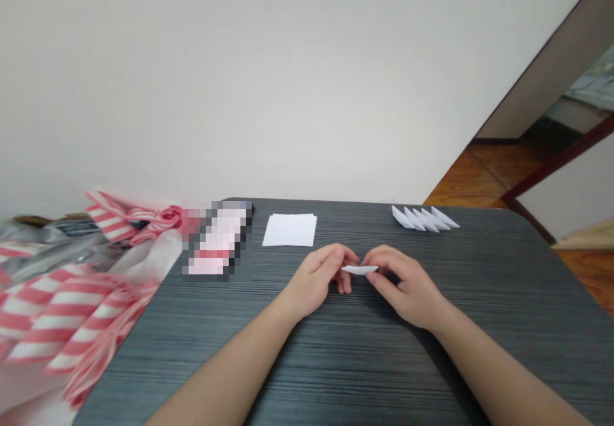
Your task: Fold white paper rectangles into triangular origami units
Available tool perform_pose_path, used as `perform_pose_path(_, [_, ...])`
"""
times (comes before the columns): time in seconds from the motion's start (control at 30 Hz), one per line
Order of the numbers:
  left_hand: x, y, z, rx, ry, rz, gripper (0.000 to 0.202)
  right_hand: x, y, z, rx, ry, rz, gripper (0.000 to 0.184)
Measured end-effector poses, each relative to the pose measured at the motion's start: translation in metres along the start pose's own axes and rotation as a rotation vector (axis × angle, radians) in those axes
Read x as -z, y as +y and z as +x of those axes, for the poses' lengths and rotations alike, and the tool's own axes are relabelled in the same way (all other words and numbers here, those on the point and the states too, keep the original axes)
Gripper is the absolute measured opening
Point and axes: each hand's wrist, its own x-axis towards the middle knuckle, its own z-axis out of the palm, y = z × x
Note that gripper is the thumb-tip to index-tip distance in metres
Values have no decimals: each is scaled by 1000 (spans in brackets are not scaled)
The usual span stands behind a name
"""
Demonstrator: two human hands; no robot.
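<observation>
Folded paper (359, 270) pinched at the fingertips between both hands, left hand (316, 279) and right hand (403, 285) curled closed on it, just over the dark worktop (364, 362). White sheets (290, 230) lie ahead, folded pieces (425, 219) overlapping in a row to the right. Pixelated packet (218, 239) to the left, writing unreadable; striped bag (62, 311) beside it.

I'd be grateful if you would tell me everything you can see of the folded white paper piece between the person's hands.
The folded white paper piece is a small, slim, matte-looking wedge, creased lengthwise and tapering to a point at its left end. It lies roughly level, held in the air above the dark streaked table without touching it. Its left tip meets the fingers of the left hand, while the fingers of the right hand pinch its right end, hiding part of it.
</observation>
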Motion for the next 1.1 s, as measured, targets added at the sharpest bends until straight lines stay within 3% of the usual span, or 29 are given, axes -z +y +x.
perform_pose_path(0.13, [3,-4,0,-46,-32,-56,56,1,2,-1,-74,-9,-63,10])
perform_pose_path(0.33, [-4,11,-3,54,-28,226,25,2,2,2,-16,-20,-51,17])
perform_pose_path(0.63, [-7,15,-4,65,-4,213,22,-2,6,-2,-137,108,-63,8])
perform_pose_path(0.9, [-6,8,-5,59,-49,267,18,-2,6,0,-92,54,-70,11])
perform_pose_path(0.97, [-5,8,-4,59,-47,303,20,-4,9,-2,-123,90,-35,3])
perform_pose_path(1.1, [-5,11,-3,46,-14,299,23,-6,12,-4,-119,197,12,8])
